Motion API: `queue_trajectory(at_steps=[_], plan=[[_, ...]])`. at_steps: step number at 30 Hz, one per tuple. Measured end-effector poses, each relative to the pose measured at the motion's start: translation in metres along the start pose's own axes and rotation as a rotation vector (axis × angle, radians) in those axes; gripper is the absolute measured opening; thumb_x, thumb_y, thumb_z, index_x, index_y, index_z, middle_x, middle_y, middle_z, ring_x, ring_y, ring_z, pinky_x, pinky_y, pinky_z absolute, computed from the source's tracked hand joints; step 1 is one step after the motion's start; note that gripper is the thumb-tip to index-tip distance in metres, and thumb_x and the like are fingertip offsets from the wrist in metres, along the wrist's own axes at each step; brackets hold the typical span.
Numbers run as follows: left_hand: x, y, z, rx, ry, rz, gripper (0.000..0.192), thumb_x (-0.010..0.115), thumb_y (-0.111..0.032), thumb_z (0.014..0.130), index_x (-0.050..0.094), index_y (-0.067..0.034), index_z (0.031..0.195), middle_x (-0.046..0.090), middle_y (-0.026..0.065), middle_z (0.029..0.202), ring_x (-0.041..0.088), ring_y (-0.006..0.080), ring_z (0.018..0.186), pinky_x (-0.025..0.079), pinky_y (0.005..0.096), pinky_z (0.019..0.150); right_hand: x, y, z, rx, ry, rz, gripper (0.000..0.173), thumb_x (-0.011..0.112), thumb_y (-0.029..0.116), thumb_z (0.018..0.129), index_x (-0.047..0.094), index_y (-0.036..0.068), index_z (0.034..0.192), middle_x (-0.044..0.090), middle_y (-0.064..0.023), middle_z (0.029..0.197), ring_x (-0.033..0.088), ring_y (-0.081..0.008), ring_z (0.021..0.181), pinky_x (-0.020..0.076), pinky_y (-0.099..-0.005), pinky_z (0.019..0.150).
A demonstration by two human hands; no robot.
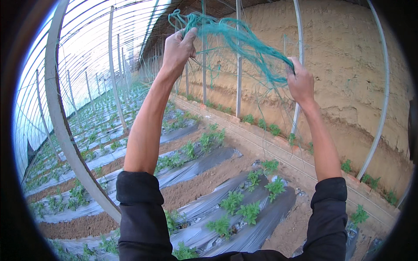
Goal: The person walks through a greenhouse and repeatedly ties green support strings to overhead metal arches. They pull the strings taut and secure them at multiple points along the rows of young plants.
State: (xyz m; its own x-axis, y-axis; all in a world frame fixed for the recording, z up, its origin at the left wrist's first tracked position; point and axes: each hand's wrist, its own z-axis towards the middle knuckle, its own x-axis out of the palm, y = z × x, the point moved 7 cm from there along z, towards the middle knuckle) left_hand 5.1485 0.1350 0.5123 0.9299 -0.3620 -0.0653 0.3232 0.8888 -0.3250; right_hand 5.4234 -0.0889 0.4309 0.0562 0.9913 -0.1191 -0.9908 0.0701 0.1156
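Observation:
A tangled bundle of green twine (236, 31) stretches between my two raised hands. My left hand (179, 49) grips its left end, with loops sticking out above the thumb. Lower and to the right, my right hand (300, 78) is closed around the other end. The strands between the hands are partly blurred. Loose thin strands dangle below the bundle, several of them near my right hand.
Young green plants (232, 202) grow through plastic mulch film (202, 169) on raised beds. A concrete post (60, 88) leans at my left. Metal poles (238, 65) stand along an earthen wall (343, 81), beside a narrow path (248, 137). Ribbed greenhouse sheeting (88, 32) arches over the left.

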Motion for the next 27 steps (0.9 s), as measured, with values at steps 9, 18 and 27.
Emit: queue_trajectory(at_steps=[9, 18, 27], plan=[[0.053, 0.006, -0.169, 0.577, 0.404, 0.663, 0.022, 0.067, -0.018, 0.090, 0.070, -0.005, 0.107, 0.070, 0.0130, 0.095, 0.067, 0.0267, 0.092, 0.050, 0.0441, 0.090, 0.003, 0.086, -0.042, -0.458, -0.033, 0.145, 0.071, 0.072, 0.039, 0.091, 0.044, 0.002, 0.145, 0.062, -0.0187, 0.128, 0.062, -0.0355, 0.115, 0.0495, -0.0433, 0.097], [0.077, 0.135, -0.479, 0.262, 1.372, 0.999, 0.010, 0.061, -0.015, 0.078, 0.070, -0.011, 0.076, 0.071, 0.0064, 0.102, 0.060, 0.0202, 0.111, 0.040, 0.0446, 0.103, 0.138, 0.125, -0.124, 0.235, 0.554, 1.088, 0.087, 0.075, 0.027, 0.091, 0.022, -0.002, 0.153, 0.063, -0.0158, 0.109, 0.064, -0.0244, 0.103, 0.0535, -0.0414, 0.093], [0.005, 0.180, -0.594, -0.093, 1.011, 0.765, 0.040, 0.057, -0.015, 0.086, 0.059, -0.008, 0.125, 0.065, 0.0066, 0.095, 0.060, 0.0219, 0.106, 0.051, 0.0412, 0.080, 0.120, 0.076, -0.375, 0.936, 0.329, 1.205, 0.074, 0.061, 0.010, 0.095, 0.020, 0.008, 0.157, 0.060, -0.0069, 0.097, 0.057, -0.0124, 0.065, 0.0506, -0.0304, 0.061]])
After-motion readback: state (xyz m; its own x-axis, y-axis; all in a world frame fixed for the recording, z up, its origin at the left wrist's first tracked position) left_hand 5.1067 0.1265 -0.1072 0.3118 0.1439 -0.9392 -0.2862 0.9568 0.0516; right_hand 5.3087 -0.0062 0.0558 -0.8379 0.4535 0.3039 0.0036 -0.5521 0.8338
